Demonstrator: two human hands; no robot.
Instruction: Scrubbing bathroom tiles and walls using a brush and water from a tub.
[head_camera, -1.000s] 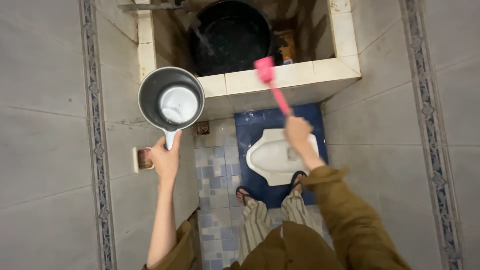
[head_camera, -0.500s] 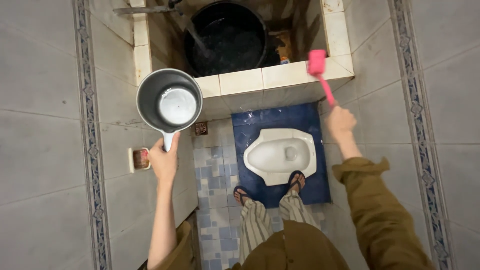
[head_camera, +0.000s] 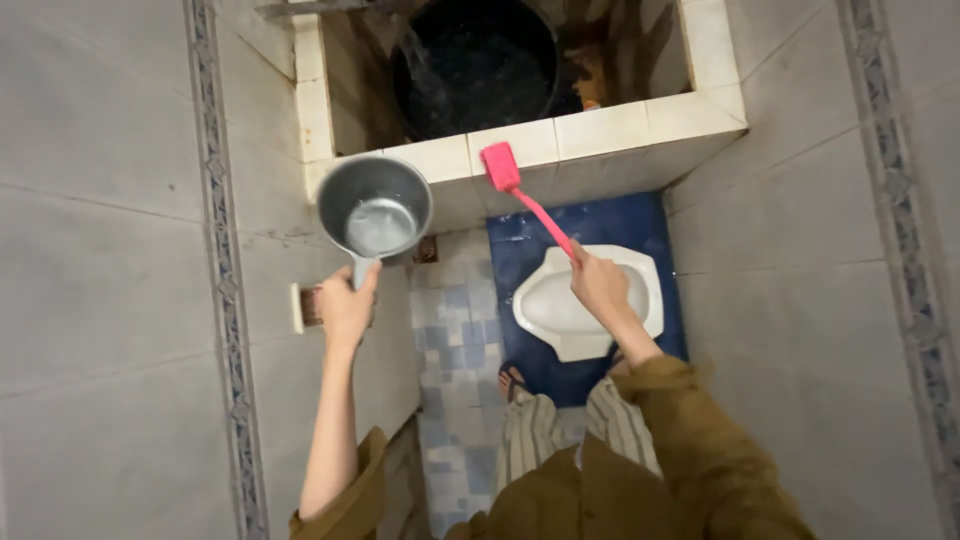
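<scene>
Trousers and sandal: striped trouser legs (head_camera: 560, 425) stand nearest the camera, with one sandalled foot (head_camera: 513, 380) on the blue floor slab (head_camera: 640, 225).
Left hand: the left hand (head_camera: 347, 305) is wrapped closed around the handle of a grey water dipper (head_camera: 375, 208), held up level beside the left wall; the grip looks full, thumb over the handle.
Dipper contents: some water lies in the bottom of the dipper; how deep, I cannot tell.
Right hand: the right hand (head_camera: 598, 283) is closed tight on the lower end of a pink brush (head_camera: 528, 200), the handle slanting up and left.
Brush head: the pink head sits against the white tiled ledge (head_camera: 610, 135) of the water basin, touching or just above it; I cannot tell which.
Squat toilet: the white pan (head_camera: 560, 305) is set in the blue slab, partly hidden under the right hand and forearm.
Floor: small blue and grey mosaic tiles (head_camera: 455, 330) run left of the slab, with a drain grate (head_camera: 427, 250) near the dipper.
Black tub: a dark round tub (head_camera: 480, 65) holds water behind the ledge, farthest away.
Risk, as judged: a tilted dipper would spill water onto the tiles, and wet tiles under sandals invite a slip.
Risk, brush: a long handle held by its end could twist loose and drop the brush into the pan.
</scene>
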